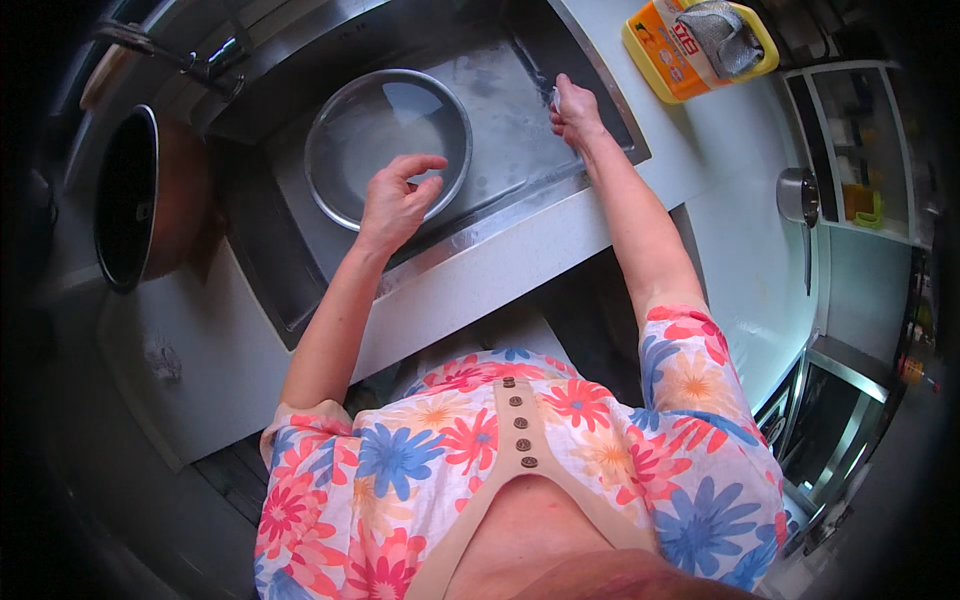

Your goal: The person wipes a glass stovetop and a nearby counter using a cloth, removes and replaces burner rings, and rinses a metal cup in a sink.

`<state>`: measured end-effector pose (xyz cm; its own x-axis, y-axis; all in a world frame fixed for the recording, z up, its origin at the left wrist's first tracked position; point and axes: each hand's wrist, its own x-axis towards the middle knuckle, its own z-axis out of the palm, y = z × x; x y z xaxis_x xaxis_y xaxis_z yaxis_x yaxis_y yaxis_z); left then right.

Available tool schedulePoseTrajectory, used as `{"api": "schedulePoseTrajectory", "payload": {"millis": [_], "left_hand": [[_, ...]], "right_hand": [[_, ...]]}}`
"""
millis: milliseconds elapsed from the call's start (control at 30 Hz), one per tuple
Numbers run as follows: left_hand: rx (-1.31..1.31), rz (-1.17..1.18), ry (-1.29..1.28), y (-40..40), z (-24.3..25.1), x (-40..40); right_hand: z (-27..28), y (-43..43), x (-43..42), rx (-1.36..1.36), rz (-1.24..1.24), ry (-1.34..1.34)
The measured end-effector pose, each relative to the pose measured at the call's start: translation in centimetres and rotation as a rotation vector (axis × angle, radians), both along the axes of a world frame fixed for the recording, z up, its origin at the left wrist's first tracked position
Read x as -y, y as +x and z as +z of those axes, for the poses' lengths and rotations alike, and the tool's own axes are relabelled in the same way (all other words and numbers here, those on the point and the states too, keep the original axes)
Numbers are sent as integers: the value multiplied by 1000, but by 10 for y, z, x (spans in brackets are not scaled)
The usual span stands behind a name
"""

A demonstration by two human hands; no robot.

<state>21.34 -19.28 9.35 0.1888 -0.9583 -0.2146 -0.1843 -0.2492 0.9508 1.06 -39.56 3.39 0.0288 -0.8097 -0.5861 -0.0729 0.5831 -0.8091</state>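
A round metal basin (352, 124) with water in it stands on the floor of a stainless steel sink (495, 112). Over the basin's near rim hovers my left hand (397, 199), its thumb and forefinger apart and nothing visible between them. The other fingers of that hand curl inward. Farther right, my right hand (576, 112) is closed around a small white item (556, 99) by the sink's right side. Most of that item is hidden by the fingers, so I cannot tell what it is.
At left a deep pot (176, 202) has its mouth facing sideways. A faucet (214, 71) rises behind the sink. On the right counter lies a yellow detergent jug (660, 56) with a grey mesh cloth (720, 37) on it. Farther right are a metal saucepan (796, 195) and a cabinet (862, 142).
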Motion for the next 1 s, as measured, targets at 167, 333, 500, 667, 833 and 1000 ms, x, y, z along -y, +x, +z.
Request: {"api": "schedulePoseTrajectory", "payload": {"millis": [167,333,500,667,833,1000], "left_hand": [[127,-143,-61,-16,-10,31],[68,-181,-185,-75,11,77],[60,-226,-286,-133,2,97],[-537,86,-108,-141,9,125],[-705,261,-85,-96,-5,141],[-863,155,78,-108,9,157]], "right_hand": [[29,-12,-15,322,65,136],[72,-35,-55,652,371,-72],[97,-91,-94,479,503,-215],[114,-178,-151,261,338,-338],[88,-309,-258,219,111,-91],[49,-415,-384,112,-323,193]]}}
